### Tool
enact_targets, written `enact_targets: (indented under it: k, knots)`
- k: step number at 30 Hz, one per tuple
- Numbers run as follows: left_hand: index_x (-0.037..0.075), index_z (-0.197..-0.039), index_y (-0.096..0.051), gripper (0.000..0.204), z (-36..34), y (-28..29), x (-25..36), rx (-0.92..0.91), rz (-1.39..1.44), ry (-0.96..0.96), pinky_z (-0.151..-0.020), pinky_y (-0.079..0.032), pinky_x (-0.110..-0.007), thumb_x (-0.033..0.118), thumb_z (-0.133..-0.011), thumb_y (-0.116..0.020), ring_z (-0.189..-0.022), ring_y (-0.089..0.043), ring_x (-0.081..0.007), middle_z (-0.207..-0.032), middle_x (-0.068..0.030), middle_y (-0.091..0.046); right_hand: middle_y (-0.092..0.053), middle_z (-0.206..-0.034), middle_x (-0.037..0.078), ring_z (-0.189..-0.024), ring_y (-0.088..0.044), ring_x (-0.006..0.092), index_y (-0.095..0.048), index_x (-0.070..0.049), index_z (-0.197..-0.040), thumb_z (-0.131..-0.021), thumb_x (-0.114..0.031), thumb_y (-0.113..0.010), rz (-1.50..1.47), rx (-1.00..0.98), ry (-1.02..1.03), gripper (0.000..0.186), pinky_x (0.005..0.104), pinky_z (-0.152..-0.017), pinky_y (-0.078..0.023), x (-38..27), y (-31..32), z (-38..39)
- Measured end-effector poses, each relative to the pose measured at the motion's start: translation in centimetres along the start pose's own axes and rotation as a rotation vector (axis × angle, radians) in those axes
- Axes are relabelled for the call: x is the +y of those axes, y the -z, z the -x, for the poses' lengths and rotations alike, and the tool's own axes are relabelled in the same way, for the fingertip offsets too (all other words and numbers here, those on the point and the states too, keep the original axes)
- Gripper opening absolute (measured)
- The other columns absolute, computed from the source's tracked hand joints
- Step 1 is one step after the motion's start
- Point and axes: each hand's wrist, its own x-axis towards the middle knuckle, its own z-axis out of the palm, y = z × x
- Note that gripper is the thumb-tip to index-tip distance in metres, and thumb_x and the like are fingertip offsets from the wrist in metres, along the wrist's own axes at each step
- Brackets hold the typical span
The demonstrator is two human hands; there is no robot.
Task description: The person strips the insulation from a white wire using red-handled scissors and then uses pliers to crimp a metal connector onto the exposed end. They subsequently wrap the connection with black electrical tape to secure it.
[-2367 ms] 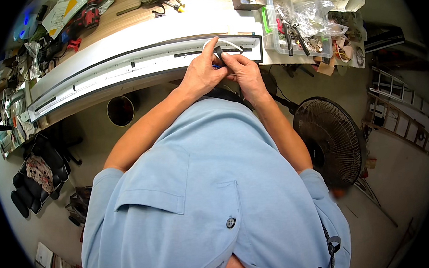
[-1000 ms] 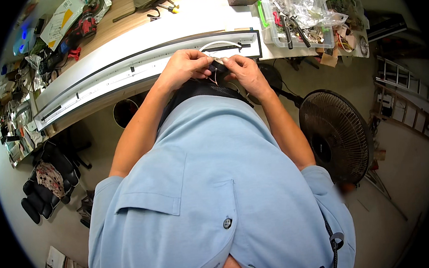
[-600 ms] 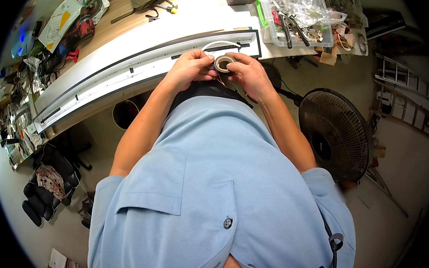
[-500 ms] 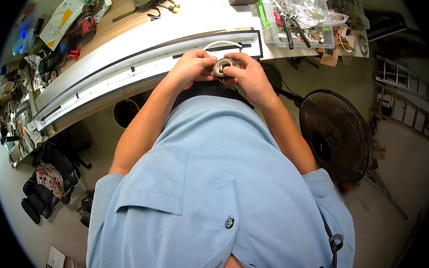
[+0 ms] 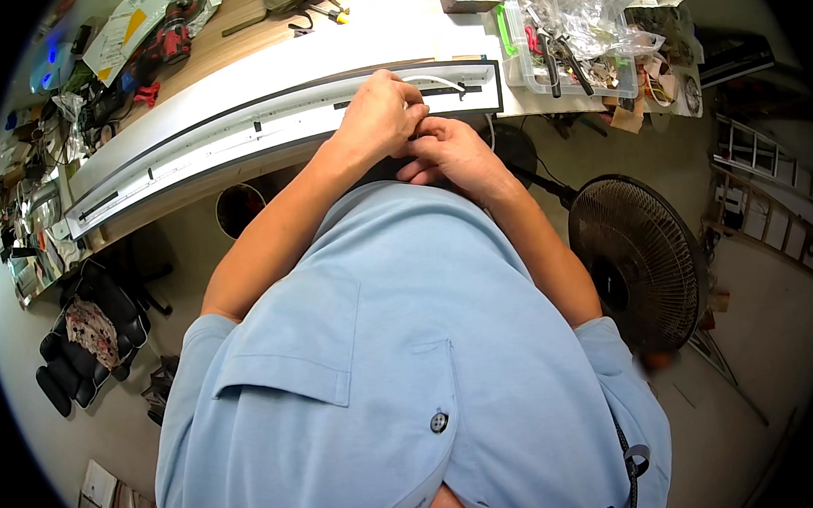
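Observation:
My left hand [image 5: 378, 116] is closed over the near edge of a long black-framed light fixture [image 5: 295, 112], its fingertips pinched together. Against them press the bent fingers of my right hand [image 5: 464, 155], just beyond my waist. What either hand grips is hidden by the fingers. No tape roll shows between them. A white cable [image 5: 435, 82] arcs over the fixture's right end, just beyond my hands. Inside the fixture lie a white strip and small black clips.
A clear plastic bin [image 5: 535, 77] of tools and bags stands at the bench's right end. A standing fan [image 5: 638, 263] is on the floor to my right. At left are a red power tool [image 5: 173, 45], a bin [image 5: 240, 211] and a black chair [image 5: 90, 334].
The small tape roll that both hands held is now out of sight. My left hand has moved up and over toward the fixture; my right hand has turned and lowered slightly.

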Motion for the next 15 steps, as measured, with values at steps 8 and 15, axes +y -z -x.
enact_targets:
  k: [8, 15]
  knots:
    - [0.003, -0.101, -0.075, 0.011, 1.2, 0.0, -0.6, -0.165, 0.212, -0.451, -0.091, -0.056, -0.039, 0.01, -0.092, -0.074, -0.106, -0.068, -0.0321, -0.133, -0.0169, -0.062, -0.066, -0.089, 0.003, -0.062, -0.052, 0.0083, -0.064, -0.004, -0.112, -0.101, -0.035, -0.059, -0.221, 0.255, 0.112, 0.033, 0.021, -0.045, -0.035, 2.4, 3.4, -2.9]
    - [-0.002, -0.107, -0.074, 0.016, 1.3, -2.5, -2.6, 0.059, 0.53, -0.384, -0.089, -0.055, -0.028, 0.007, -0.094, -0.073, -0.101, -0.068, -0.0157, -0.118, -0.0114, -0.072, -0.064, -0.086, 0.002, -0.064, -0.052, 0.01, -0.061, -0.006, -0.105, -0.101, -0.03, -0.062, -0.833, 0.119, -0.137, 0.025, 0.0223, -0.046, -0.038, 2.0, 4.2, -4.9]
